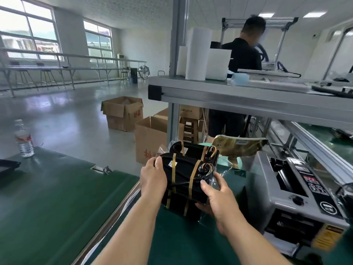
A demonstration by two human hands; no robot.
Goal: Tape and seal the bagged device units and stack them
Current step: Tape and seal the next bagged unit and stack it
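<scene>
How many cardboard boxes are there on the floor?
3: far open box out on the floor, near open box by the bench leg, printed box behind that leg. Others may be hidden.

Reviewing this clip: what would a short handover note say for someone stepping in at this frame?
Left hand grips the left end of the top bagged unit; right hand grips its right end.
That unit has two tan tape strips across it and is above another taped unit on the green mat; whether it rests there yet is unclear.
Tape dispenser stands at the right.
Done: the units in view look taped.
Left: settle this one on the stack, release, then tape any more.
</scene>
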